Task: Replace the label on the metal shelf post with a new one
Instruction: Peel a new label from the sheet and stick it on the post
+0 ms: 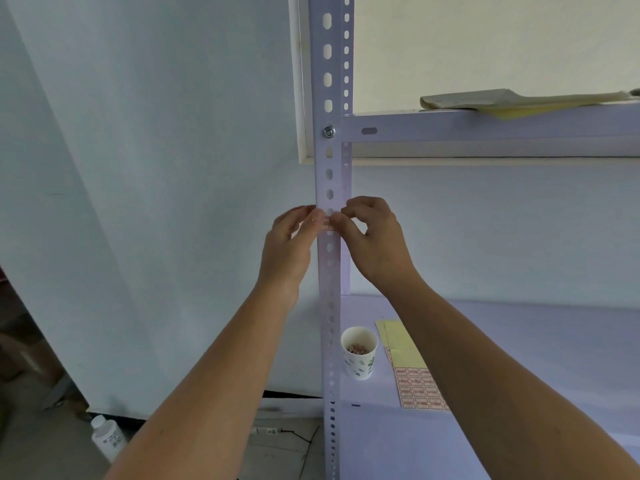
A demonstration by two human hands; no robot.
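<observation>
Red-printed label (328, 226) sits on the post (329, 168) face, pinched between my left hand (289, 245) and right hand (374, 244), thumbs closed on its ends. I judge it could crease or go on crooked if one thumb slips. Post edges are narrow; open room on both sides, with the cup (359, 351) and sticker sheet (415, 379) well below.
</observation>
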